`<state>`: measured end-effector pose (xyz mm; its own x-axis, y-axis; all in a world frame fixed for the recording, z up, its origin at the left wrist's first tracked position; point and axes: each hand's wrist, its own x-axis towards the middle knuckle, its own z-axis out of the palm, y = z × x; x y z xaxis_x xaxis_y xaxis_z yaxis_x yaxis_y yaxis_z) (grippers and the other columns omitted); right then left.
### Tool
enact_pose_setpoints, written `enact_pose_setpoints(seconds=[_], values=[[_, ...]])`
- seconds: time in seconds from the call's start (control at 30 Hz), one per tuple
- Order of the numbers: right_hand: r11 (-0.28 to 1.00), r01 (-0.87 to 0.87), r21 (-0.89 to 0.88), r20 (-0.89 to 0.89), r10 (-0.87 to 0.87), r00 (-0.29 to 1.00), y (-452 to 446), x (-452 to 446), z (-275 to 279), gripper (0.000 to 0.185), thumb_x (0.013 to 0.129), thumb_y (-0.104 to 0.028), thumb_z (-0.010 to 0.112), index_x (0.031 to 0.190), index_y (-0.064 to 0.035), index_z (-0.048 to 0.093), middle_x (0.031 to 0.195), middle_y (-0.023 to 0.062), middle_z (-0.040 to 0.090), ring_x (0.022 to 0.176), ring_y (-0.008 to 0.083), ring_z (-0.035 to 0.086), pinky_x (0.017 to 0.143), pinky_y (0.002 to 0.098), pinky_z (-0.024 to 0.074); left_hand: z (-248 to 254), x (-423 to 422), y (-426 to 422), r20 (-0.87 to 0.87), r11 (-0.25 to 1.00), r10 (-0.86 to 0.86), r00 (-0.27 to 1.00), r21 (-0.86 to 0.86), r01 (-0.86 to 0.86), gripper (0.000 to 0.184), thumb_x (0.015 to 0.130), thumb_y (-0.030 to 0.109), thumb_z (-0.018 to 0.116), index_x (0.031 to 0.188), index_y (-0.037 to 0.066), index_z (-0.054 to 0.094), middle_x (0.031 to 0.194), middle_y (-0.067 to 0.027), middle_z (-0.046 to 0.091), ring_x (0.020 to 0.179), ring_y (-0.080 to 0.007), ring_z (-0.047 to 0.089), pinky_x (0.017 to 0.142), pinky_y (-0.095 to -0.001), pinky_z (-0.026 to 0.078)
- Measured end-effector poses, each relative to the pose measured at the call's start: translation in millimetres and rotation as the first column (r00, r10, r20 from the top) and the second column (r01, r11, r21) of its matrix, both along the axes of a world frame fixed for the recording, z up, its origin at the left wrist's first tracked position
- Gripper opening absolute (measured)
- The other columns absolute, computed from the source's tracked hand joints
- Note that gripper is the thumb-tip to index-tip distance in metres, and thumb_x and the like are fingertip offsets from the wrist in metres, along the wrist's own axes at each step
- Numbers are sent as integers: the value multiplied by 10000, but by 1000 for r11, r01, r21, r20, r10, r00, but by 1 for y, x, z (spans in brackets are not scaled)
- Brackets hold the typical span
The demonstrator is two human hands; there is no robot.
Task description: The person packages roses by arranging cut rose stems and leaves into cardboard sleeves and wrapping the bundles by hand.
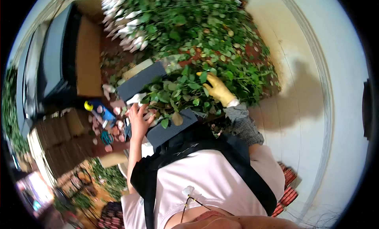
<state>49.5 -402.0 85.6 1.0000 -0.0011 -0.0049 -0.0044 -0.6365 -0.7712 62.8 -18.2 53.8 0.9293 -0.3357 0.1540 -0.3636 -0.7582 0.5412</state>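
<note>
Leafy rose stems (169,91) lie in a loose bunch across two grey corrugated cardboard pieces, one on the far side (142,81) and one on the near side (172,128). My bare left hand (140,117) is at the left end of the bunch, fingers apart, beside a white-wrapped flower head (136,98). Whether its fingertips press on a stem cannot be made out. My right hand (218,89), in a yellow glove, is spread over the leaves at the bunch's right side, with some leaves against its fingers.
A large heap of leafy stems (185,24) fills the far side, with white-wrapped flower heads (128,26) at its left. Teal-handled scissors (106,137), a blue bottle (100,110) and loose pink petals lie left. Boxes (59,59) and stacked cardboard (61,138) stand farther left. A pale wall (304,91) rises right.
</note>
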Motion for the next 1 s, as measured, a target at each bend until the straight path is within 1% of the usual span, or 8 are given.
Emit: enact_pose_setpoints(seconds=[0.1,0.23,0.33,0.4,0.47,0.73,0.83,1.0], values=[[994,-46,103,-18,48,999,1,3,27,502,845,-53,663,1331,-124,559,1237,162,609,1172,358,547,1005,437,445,14,-5,7,-50,998,-34,998,-60,31,542,757,202,814,1243,95,601,1356,-211,460,1245,-423,450,1012,-484,414],[697,14,-717,194,179,964,23,11,76,522,831,-70,681,1334,-95,544,1246,149,628,1203,318,570,995,459,471,20,-26,26,-45,976,187,981,-106,-191,499,849,171,766,1283,63,544,1361,-181,476,1222,-360,496,971,-432,458],[912,-411,2,38,411,911,90,21,121,558,895,-175,652,1424,-111,484,1403,119,557,1236,281,576,1046,414,461,14,-42,35,-453,791,338,825,-339,-510,342,911,263,703,1123,3,631,911,-162,667,823,-295,651,715,-372,499],[731,-672,121,99,664,741,140,29,118,514,880,-179,670,1373,-112,538,1199,114,681,1057,281,668,925,397,521,31,-42,31,-545,856,283,789,-228,-464,337,915,298,692,1045,-10,654,871,-171,655,803,-305,647,699,-379,493],[363,-811,-459,-187,853,487,181,40,60,234,905,-325,629,1001,-122,694,773,21,695,683,247,670,651,414,539,39,-40,27,-602,973,156,783,-43,-228,403,908,369,680,887,-34,683,815,-193,618,775,-329,632,679,-394,475],[-261,-823,-504,-784,537,311,222,48,55,510,532,-400,857,961,-152,736,898,-3,736,866,194,720,631,345,553,18,-52,33,-517,658,20,856,-638,-400,188,917,77,595,791,-48,534,741,-56,475,708,-149,481,661,-298,403],[-224,-855,-469,-765,586,266,217,53,62,348,656,-341,813,958,-186,738,894,-20,734,850,192,716,614,350,543,44,-50,75,-546,308,359,757,-696,-649,190,964,79,510,793,-1,527,800,9,489,717,-97,420,675,-236,365],[572,-776,-266,-103,783,613,188,56,54,281,901,-352,641,1043,-112,678,885,122,708,809,294,687,692,422,538,30,-41,75,-339,605,319,885,-646,-466,160,971,45,528,826,-21,535,740,3,520,689,-93,458,642,-255,398]])
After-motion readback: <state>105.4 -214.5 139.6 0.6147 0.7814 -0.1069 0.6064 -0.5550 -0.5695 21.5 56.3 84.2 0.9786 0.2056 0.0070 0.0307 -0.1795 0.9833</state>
